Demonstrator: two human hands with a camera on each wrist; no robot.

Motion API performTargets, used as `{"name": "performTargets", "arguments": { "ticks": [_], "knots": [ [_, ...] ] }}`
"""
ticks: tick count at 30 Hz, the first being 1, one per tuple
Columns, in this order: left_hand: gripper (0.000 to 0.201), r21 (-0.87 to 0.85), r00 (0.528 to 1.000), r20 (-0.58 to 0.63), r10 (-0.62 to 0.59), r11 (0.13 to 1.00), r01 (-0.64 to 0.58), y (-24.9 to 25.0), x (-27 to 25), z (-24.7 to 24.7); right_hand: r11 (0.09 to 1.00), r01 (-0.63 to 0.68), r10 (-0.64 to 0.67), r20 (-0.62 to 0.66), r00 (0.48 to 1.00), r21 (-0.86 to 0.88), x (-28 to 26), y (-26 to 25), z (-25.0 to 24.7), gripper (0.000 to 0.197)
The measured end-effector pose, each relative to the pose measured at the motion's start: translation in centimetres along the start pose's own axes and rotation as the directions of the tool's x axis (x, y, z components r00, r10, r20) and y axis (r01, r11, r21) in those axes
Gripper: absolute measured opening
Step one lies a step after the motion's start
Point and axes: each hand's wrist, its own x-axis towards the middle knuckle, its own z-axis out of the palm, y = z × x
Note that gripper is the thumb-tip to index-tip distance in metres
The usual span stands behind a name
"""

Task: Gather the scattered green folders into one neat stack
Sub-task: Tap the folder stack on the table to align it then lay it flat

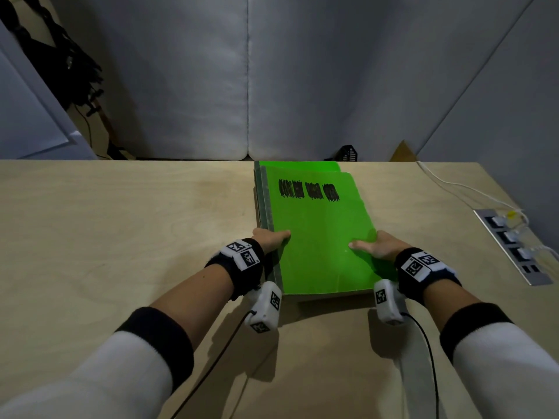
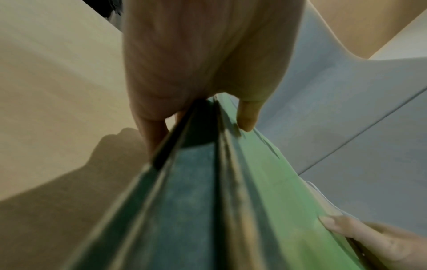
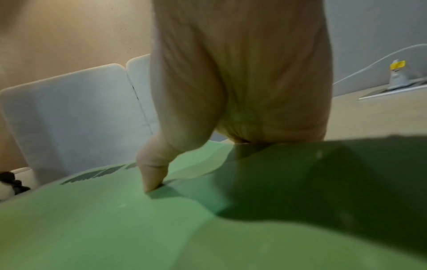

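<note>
Stack of bright green card folders (image 1: 320, 234), seen from the head cam: lies on the pale plywood desk (image 1: 121, 225), right of desk centre, its far end at the desk's back edge, near end toward the person. Top folder carries three black scribbled-out patches (image 1: 308, 190) near its far end. A second green folder shows beyond the top one's far edge, slightly offset; grey-green spines/edges show along the stack's left side.

Left hand (image 1: 272, 238): grips the stack's left edge, near end. Thumb lies on the top cover; in the left wrist view the fingers (image 2: 152, 131) go under the lower edge and the thumb (image 2: 248, 117) presses the upper face, w/ the folder edges fanned between them. That side of the stack appears lifted a little off the desk; cannot tell how far.

Right hand (image 1: 378, 246): grips the stack's right edge, opposite the left hand. Thumb extended flat on the top cover, pointing left; remaining fingers wrap over the edge & are hidden. Right wrist view confirms the thumb (image 3: 153, 175) tip pressing the green cover (image 3: 115, 228).

Both wrists wear black bands w/ white tagged camera units (image 1: 266, 309); white sleeves w/ black cuffs on the forearms.

Other: metal power-socket strip (image 1: 514, 246) set in the desk near its right edge, w/ white plugs & white cables (image 1: 447, 186) running toward the back right corner. Grey padded panels (image 1: 242, 71) stand behind the desk's back edge. Dark cables/gear hang at far left, off the desk.
</note>
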Motion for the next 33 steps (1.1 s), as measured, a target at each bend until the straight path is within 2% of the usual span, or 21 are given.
{"name": "performTargets", "arguments": {
  "ticks": [3, 6, 8, 11, 14, 17, 19, 22, 25, 29, 33],
  "knots": [
    [0.072, -0.006, 0.998, 0.054, 0.014, 1.0, -0.014, 0.0, -0.2, -0.2, 1.0, -0.012, 0.012, -0.021, 1.0, 0.02, 0.1, -0.1, 0.3, 0.094],
    [0.075, -0.065, 0.996, 0.084, 0.039, 0.997, -0.034, -0.5, -0.6, -0.2, 0.996, 0.033, -0.026, -0.083, 0.996, 0.085, -0.4, 0.2, 0.0, 0.093],
    [0.081, -0.095, 0.998, 0.029, 0.057, 0.994, -0.054, -1.2, -0.7, -0.2, 0.971, 0.069, -0.035, -0.15, 0.988, 0.229, -0.5, 1.0, -0.5, 0.078],
    [0.074, -0.065, 0.992, -0.083, 0.096, 0.993, -0.102, -2.0, -1.1, -0.9, 0.921, 0.077, -0.031, -0.125, 0.992, 0.382, -1.1, 2.7, -0.6, 0.055],
    [0.064, -0.097, 0.992, -0.004, 0.123, 0.988, -0.123, -2.4, -2.7, -1.2, 0.882, 0.116, -0.076, -0.105, 0.992, 0.457, -1.9, 3.5, 0.4, 0.021],
    [0.07, -0.206, 0.982, 0.16, 0.098, 0.977, -0.063, -2.4, -4.4, -0.3, 0.872, 0.117, -0.081, -0.096, 0.992, 0.476, -2.2, 3.3, 1.1, 0.023],
    [0.07, -0.265, 0.979, 0.179, 0.093, 0.963, -0.043, -2.0, -5.1, 0.4, 0.877, 0.089, -0.05, -0.094, 0.994, 0.471, -2.4, 2.9, 1.1, 0.02],
    [0.069, -0.334, 0.978, 0.193, 0.082, 0.943, -0.013, -1.2, -5.1, 1.0, 0.899, 0.08, -0.038, -0.104, 0.994, 0.43, -2.0, 2.1, 0.7, 0.025],
    [0.069, -0.397, 0.98, 0.183, 0.083, 0.918, -0.004, -1.1, -5.1, 1.1, 0.93, 0.025, 0.009, -0.089, 0.996, 0.367, -2.2, 1.3, 0.7, 0.047],
    [0.067, -0.45, 0.993, 0.107, 0.057, 0.893, -0.003, -1.2, -5.2, 1.0, 0.943, 0.021, 0.007, -0.085, 0.996, 0.331, -2.3, 0.9, 0.8, 0.048],
    [0.065, -0.437, 0.994, 0.099, 0.05, 0.9, -0.002, -1.7, -4.9, 0.6, 0.92, 0.067, -0.037, -0.085, 0.996, 0.387, -2.5, 1.8, 0.6, 0.05]
  ]
}}
